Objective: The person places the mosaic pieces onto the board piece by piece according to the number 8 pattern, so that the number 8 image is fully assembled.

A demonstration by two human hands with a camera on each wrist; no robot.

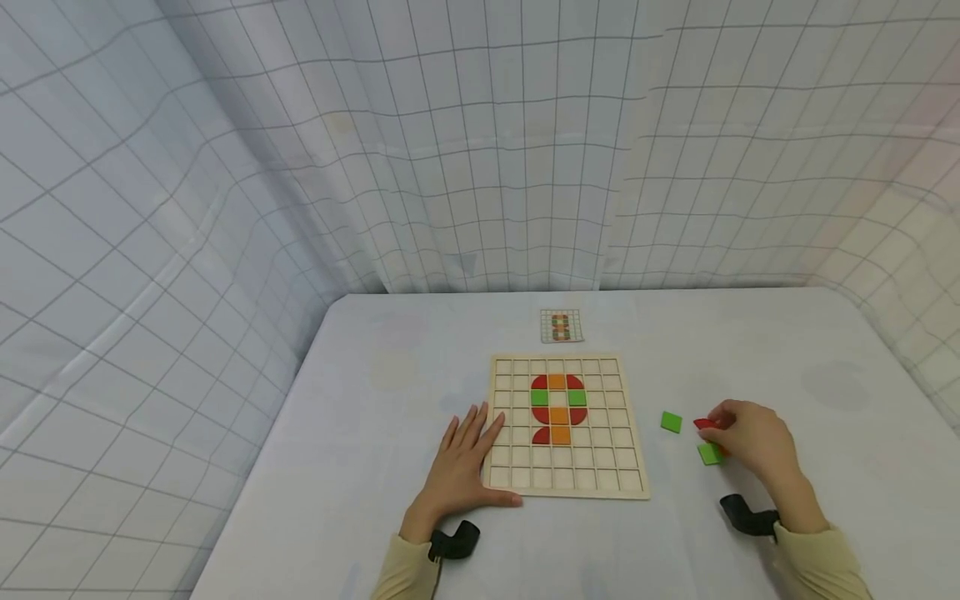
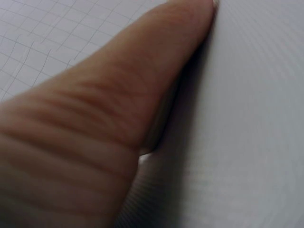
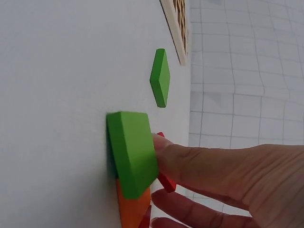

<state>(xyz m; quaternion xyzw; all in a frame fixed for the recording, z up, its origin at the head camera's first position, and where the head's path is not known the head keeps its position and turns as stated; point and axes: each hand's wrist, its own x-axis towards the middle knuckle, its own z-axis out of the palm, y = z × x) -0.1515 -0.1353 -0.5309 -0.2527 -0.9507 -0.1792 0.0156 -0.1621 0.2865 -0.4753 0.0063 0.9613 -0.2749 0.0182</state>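
A pale wooden grid board [image 1: 517, 477] lies flat on the white table, with red quarter-round, orange and green square pieces set in its middle columns. My left hand [image 1: 459, 468] rests at its lower left corner, fingers spread over the left edge and thumb along the front edge. To the right of the board, my right hand [image 1: 761, 442] pinches a red piece [image 1: 703, 423] between thumb and fingers. Just below those fingertips is a green square tile [image 1: 708, 454], overlapping an orange piece [image 3: 129, 202]. Another green tile [image 1: 671, 422] lies nearer the board.
Behind the board lies a small pattern card [image 1: 572, 328] showing a coloured figure on a grid. A white cloth with grid lines [image 1: 495, 150] hangs behind the table [image 1: 360, 375] and at both sides. Black wrist mounts [image 1: 455, 541] sit on both wrists.
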